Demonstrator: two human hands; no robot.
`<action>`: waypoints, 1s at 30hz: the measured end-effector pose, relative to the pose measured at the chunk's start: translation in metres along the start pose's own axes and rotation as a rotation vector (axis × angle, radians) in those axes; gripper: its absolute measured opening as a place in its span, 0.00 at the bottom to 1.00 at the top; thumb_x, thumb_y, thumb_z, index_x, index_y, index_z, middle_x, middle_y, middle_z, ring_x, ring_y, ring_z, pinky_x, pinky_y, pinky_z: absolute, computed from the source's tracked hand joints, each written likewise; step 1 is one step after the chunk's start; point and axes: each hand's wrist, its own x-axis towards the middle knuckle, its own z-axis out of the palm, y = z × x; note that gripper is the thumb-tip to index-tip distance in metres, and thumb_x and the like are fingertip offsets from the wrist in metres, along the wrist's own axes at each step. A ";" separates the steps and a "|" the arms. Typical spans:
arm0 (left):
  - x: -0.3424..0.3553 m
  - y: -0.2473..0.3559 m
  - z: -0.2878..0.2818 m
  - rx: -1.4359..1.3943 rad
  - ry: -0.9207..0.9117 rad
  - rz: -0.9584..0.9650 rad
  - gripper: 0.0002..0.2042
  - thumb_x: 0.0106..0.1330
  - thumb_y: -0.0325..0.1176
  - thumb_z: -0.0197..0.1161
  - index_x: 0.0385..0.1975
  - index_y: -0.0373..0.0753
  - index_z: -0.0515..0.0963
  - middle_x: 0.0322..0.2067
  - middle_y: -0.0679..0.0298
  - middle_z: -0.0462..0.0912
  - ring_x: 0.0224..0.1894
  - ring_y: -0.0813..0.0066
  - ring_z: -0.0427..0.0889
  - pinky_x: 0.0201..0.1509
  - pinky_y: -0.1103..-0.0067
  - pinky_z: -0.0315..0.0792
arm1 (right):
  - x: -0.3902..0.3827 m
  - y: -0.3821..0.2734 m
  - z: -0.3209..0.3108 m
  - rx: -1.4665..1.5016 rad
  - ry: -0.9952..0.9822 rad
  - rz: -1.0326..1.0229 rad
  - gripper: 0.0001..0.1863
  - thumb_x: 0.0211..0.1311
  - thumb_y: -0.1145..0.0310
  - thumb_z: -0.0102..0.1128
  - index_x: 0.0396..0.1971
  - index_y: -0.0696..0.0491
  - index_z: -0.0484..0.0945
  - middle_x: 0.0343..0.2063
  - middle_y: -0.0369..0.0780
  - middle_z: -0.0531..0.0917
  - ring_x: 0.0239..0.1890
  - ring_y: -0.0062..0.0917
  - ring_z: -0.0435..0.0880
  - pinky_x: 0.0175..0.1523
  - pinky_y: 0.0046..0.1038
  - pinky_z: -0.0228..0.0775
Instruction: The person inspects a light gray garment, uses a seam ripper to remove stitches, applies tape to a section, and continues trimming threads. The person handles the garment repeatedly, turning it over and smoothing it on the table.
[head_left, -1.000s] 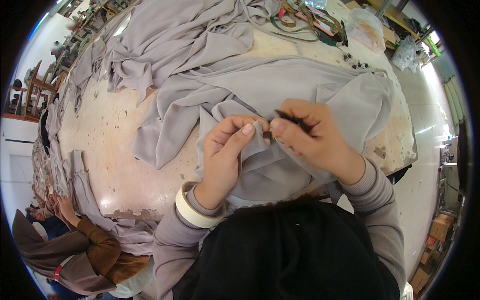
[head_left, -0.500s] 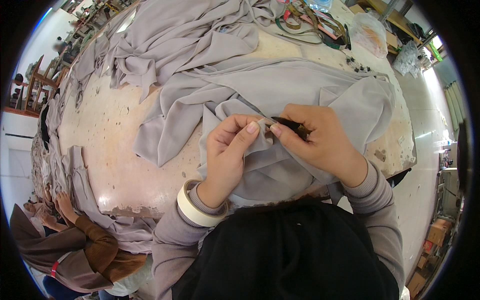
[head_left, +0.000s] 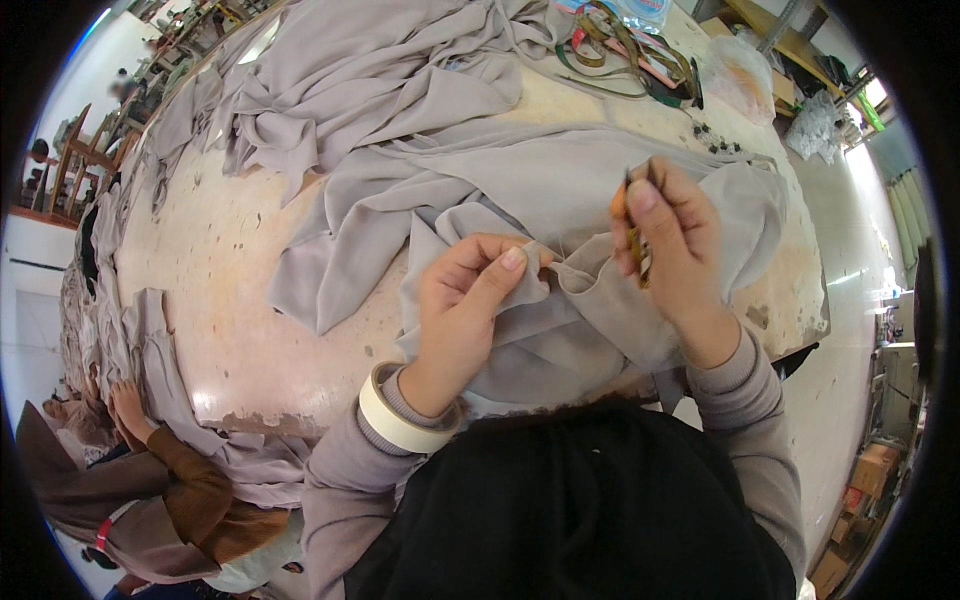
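My left hand [head_left: 462,300] pinches a folded edge of thin grey fabric [head_left: 530,180] between thumb and fingers. The cloth spreads in loose folds over the table in front of me and hangs toward its near edge. To the right, my right hand [head_left: 680,235] is raised above the cloth, its fingers closed round small thread snips [head_left: 620,203]. A dark tip and an orange part of the snips show beside the thumb; the palm hides some of the rest. Around my left forearm sits a roll of cream tape [head_left: 395,422].
More grey fabric [head_left: 370,85] lies heaped at the far left of the worn table [head_left: 260,350]. Tape measures [head_left: 610,50], a clear plastic bag [head_left: 738,75] and small dark bits [head_left: 718,138] are at the far right. A co-worker [head_left: 190,490] handles cloth at the lower left.
My right hand has lifted away from the pinched edge, up and to the right, with the snips. My left hand keeps its pinch almost in place.
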 end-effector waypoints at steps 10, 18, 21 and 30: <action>-0.001 -0.003 0.000 0.060 0.018 -0.005 0.08 0.66 0.30 0.55 0.34 0.30 0.75 0.30 0.64 0.80 0.32 0.85 0.74 0.40 0.86 0.68 | -0.007 0.001 0.001 -0.662 -0.124 -0.340 0.11 0.48 0.72 0.64 0.32 0.51 0.72 0.25 0.37 0.78 0.22 0.26 0.77 0.29 0.24 0.68; -0.002 -0.006 -0.003 0.184 0.016 -0.087 0.08 0.66 0.31 0.55 0.32 0.31 0.76 0.27 0.71 0.76 0.29 0.90 0.68 0.33 0.91 0.63 | -0.003 0.007 0.004 -0.765 -0.339 -0.433 0.19 0.42 0.77 0.60 0.38 0.50 0.69 0.31 0.40 0.75 0.27 0.37 0.78 0.27 0.34 0.69; -0.002 -0.009 -0.001 0.146 0.034 -0.100 0.09 0.66 0.31 0.55 0.32 0.31 0.76 0.27 0.72 0.76 0.29 0.91 0.67 0.32 0.91 0.62 | -0.008 0.016 0.007 -0.859 -0.343 -0.483 0.20 0.38 0.81 0.58 0.36 0.52 0.68 0.32 0.40 0.73 0.25 0.35 0.76 0.27 0.32 0.67; 0.001 -0.001 -0.002 -0.015 0.024 -0.088 0.09 0.67 0.31 0.54 0.35 0.31 0.76 0.33 0.66 0.80 0.33 0.87 0.73 0.39 0.88 0.67 | 0.022 0.003 -0.004 -0.821 0.113 -0.367 0.14 0.50 0.79 0.56 0.38 0.54 0.68 0.32 0.38 0.73 0.23 0.24 0.72 0.28 0.23 0.65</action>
